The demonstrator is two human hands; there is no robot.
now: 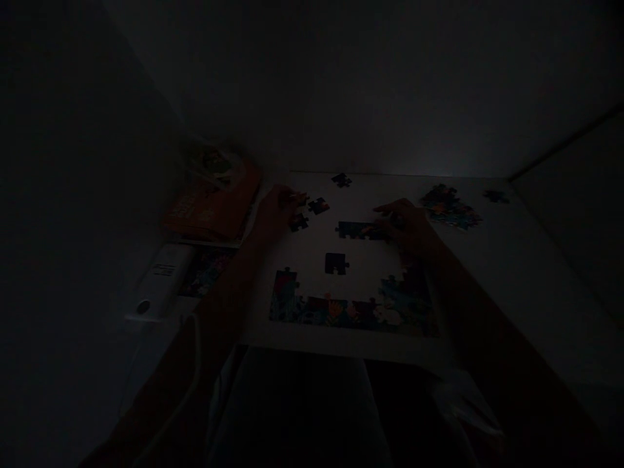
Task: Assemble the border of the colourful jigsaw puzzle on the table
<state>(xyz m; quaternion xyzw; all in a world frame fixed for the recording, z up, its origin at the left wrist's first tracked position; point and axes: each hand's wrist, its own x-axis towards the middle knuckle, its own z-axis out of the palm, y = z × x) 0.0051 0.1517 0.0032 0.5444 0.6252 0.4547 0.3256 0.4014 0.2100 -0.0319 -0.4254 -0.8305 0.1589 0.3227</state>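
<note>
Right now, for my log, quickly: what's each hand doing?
Left hand: closed, apparently holding a puzzle piece.
Right hand: touching a joined strip of pieces; too dark to tell if gripping.

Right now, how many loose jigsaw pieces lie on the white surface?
5 dark pieces: top centre, two by the left hand, one mid-board, one far right; dimness may hide more.

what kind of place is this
Probably a dim room in a home, though the darkness makes it hard to be sure. A part-built jigsaw puzzle lies on a white tabletop, with a loose pile of pieces and an orange packet nearby.
</note>
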